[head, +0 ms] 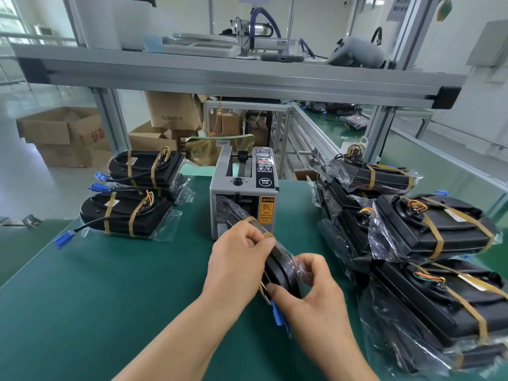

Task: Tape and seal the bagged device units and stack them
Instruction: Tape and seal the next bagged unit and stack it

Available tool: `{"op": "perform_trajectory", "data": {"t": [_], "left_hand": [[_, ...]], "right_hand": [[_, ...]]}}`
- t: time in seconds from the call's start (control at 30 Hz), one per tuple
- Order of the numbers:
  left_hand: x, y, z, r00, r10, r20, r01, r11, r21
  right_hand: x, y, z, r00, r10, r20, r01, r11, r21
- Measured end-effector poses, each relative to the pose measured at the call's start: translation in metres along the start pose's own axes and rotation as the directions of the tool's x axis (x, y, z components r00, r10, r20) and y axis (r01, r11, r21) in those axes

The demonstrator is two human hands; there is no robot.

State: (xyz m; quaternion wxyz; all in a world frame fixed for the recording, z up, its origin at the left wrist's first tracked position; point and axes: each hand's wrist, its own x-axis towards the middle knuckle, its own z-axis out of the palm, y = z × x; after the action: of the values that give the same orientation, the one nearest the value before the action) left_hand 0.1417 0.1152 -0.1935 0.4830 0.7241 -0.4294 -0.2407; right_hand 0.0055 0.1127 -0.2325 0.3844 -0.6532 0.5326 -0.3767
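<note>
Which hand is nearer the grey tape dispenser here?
Left. The left hand grips the bagged unit just in front of the tape dispenser; the right hand holds the unit's near end, farther back toward the person.

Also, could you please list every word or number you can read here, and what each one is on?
"75x38x40 CM": cardboard box.
"CAUTION", "DO NOT INSERT YOUR FINGERS INTO OUTLET": yellow sticker on the tape dispenser.
"SEMI": round black label on that dispenser.
Too blurred to read: white tag on the tape roll, red characters on the left carton, wall signs.
</note>
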Motion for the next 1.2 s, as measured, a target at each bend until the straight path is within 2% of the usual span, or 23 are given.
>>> {"op": "perform_trajectory", "data": {"t": [0.13,0.33,0.5,0.63,0.7,0.77,0.9,1.03,1.13,1.17,1.2], "left_hand": [[-0.003,0.001,-0.001,0.997,0.059,0.051,-0.057,0.997,-0.046],[-0.031,-0.002,-0.010,0.966,0.134,0.221,-0.131,0.991,-0.027],[-0.041,-0.006,-0.011,0.968,0.188,0.167,-0.185,0.982,-0.036],[-0.047,-0.009,-0.008,0.950,0.279,0.141,-0.276,0.960,-0.041],[-0.049,-0.012,-0.007,0.944,0.302,0.136,-0.298,0.953,-0.049],[-0.048,-0.013,-0.006,0.943,0.305,0.135,-0.299,0.952,-0.062],[-0.047,-0.016,-0.006,0.952,0.283,0.120,-0.276,0.959,-0.068],[-0.047,-0.020,-0.008,0.940,0.310,0.145,-0.297,0.949,-0.101],[-0.040,-0.024,-0.013,0.930,0.293,0.223,-0.269,0.954,-0.133],[-0.033,-0.026,-0.016,0.947,0.250,0.201,-0.221,0.963,-0.153],[-0.022,-0.027,-0.018,0.975,0.194,0.112,-0.170,0.967,-0.191]], "right_hand": [[-0.001,-0.002,-0.005,1.000,0.015,0.016,-0.015,1.000,0.024],[-0.028,-0.001,-0.020,1.000,0.013,-0.026,-0.013,0.999,-0.032],[-0.032,-0.009,-0.035,0.998,0.002,0.066,0.001,0.999,-0.036],[-0.007,-0.038,-0.041,0.989,-0.144,0.043,0.142,0.989,0.045],[0.015,-0.056,-0.034,0.982,-0.184,0.050,0.186,0.982,-0.032],[0.041,-0.070,-0.021,0.975,-0.195,0.110,0.214,0.955,-0.206],[0.072,-0.081,0.011,0.956,-0.138,0.258,0.244,0.863,-0.443],[0.087,-0.074,0.021,0.955,-0.154,0.252,0.253,0.867,-0.430],[0.094,-0.071,0.024,0.957,-0.170,0.237,0.256,0.878,-0.405],[0.095,-0.070,0.024,0.960,-0.169,0.225,0.248,0.886,-0.392],[0.095,-0.068,0.025,0.963,-0.166,0.213,0.238,0.895,-0.378]]}}
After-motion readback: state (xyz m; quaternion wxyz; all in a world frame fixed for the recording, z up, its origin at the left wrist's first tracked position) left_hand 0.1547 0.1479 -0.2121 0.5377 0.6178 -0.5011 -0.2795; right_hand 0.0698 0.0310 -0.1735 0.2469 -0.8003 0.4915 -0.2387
